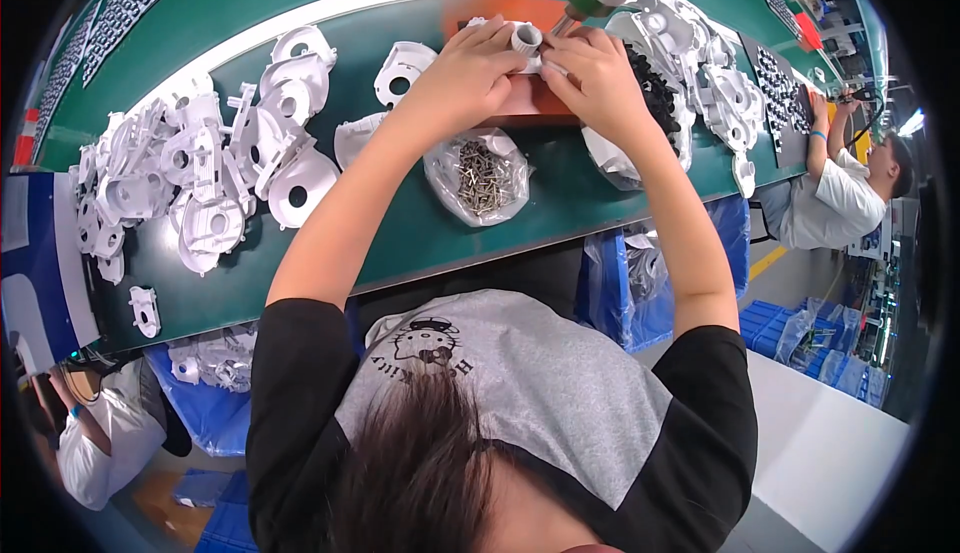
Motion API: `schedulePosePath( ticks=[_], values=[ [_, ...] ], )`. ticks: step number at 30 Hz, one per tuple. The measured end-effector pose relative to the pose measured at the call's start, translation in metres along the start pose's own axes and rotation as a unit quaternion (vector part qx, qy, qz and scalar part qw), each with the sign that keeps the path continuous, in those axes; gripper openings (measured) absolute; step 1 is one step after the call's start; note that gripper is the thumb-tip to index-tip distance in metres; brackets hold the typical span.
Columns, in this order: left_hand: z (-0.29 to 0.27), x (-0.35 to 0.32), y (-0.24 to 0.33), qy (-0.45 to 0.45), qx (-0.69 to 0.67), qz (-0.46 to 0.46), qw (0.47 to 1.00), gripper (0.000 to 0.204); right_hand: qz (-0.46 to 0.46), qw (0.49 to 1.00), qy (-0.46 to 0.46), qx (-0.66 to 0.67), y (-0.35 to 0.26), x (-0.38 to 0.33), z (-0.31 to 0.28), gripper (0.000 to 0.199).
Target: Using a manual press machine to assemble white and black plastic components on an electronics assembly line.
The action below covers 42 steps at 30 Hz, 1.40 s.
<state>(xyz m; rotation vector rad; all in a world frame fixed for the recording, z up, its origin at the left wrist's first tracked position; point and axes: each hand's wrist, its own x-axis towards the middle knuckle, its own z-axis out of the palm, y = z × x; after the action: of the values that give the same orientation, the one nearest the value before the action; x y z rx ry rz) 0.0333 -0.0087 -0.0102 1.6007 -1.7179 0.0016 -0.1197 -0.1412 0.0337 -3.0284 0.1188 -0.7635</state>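
Holding a white plastic part (533, 64), both hands (468, 68) (597, 75) flank its ribbed tube (526, 39).

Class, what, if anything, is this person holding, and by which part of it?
The left grip holds a white plastic part by its left side; the right grip is at the part's right side, but whether it holds there cannot be told.

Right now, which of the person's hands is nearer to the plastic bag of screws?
Left. The left hand is just beyond the screw bag; the right hand is farther off, beyond it and to its right.
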Motion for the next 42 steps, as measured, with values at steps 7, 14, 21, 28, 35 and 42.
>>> schedulePosePath(
  ticks=[7, 14, 21, 28, 35, 42],
  values=[
    [-0.005, -0.008, 0.005, 0.012, 0.122, 0.021, 0.992, 0.031, 0.081, 0.992, 0.018, 0.098, -0.072, -0.018, -0.013, 0.010],
    [0.003, -0.007, 0.002, 0.044, 0.116, 0.030, 0.992, 0.029, 0.025, 0.992, -0.114, 0.051, -0.111, -0.045, 0.036, 0.012],
    [0.000, -0.007, 0.004, 0.039, 0.118, 0.023, 0.992, 0.029, 0.068, 0.986, -0.109, 0.109, -0.103, -0.042, 0.037, 0.010],
    [0.003, -0.006, 0.002, 0.060, 0.112, 0.037, 0.991, 0.026, 0.037, 0.989, -0.117, 0.087, -0.112, -0.044, 0.038, 0.017],
    [0.004, -0.005, 0.002, 0.080, 0.105, 0.051, 0.990, 0.023, 0.057, 0.983, -0.103, 0.138, -0.105, -0.044, 0.038, 0.011],
    [0.000, -0.007, 0.004, 0.043, 0.098, 0.022, 0.994, 0.028, 0.200, 0.900, -0.107, 0.372, -0.081, -0.029, 0.003, 0.012]
  ],
)
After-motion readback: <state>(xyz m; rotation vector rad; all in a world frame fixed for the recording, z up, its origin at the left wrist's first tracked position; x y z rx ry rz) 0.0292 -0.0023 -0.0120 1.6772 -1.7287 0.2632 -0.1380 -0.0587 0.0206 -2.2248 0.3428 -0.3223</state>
